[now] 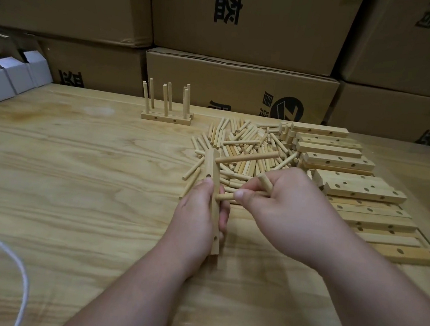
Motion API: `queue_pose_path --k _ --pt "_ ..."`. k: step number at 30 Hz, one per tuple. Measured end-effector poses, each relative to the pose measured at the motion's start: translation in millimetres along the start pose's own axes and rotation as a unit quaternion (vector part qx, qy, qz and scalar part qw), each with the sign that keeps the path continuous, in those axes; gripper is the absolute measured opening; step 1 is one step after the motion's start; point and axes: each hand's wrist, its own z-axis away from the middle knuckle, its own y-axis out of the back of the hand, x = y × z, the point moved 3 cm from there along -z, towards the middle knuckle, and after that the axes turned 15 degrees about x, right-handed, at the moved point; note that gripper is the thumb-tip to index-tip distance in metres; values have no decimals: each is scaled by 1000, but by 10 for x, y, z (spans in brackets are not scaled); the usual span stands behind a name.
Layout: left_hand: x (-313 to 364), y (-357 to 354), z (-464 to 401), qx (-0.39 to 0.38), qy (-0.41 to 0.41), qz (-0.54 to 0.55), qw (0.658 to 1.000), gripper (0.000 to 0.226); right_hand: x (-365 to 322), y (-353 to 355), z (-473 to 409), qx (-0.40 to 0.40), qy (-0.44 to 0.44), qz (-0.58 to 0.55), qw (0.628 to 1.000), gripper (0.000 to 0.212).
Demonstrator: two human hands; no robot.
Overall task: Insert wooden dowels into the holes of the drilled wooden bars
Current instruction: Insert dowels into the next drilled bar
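My left hand (198,211) grips a drilled wooden bar (211,170) that points away from me, standing on edge on the table. One dowel (246,158) sticks out sideways from its far hole. My right hand (281,207) pinches a second dowel (225,196) whose tip sits at the bar's middle hole. A spare dowel (265,182) pokes up from the same fist. Loose dowels (245,144) lie heaped just beyond my hands.
Drilled bars (341,160) are stacked to the right of the heap. Finished bars with upright dowels (166,117) stand at the back. Cardboard boxes (238,85) wall the table's far edge; white boxes (7,80) sit far left, and a white cord (22,270) lies at the near left.
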Motion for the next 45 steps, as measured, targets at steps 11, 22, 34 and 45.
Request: queue_pose_path --k 11,22,34,45 --pt "-39 -38 -24 -4 50 40 998 49 -32 30 -15 -22 -9 6 1000 22" --pt "26 -46 25 12 32 -28 999 66 -171 -30 86 23 60 116 991 30" --pt "-29 -46 -6 -36 56 28 997 53 -69 71 -40 -31 30 62 997 25" --pt "-33 -34 -8 -15 36 10 999 58 -59 11 -18 -8 34 56 998 25"
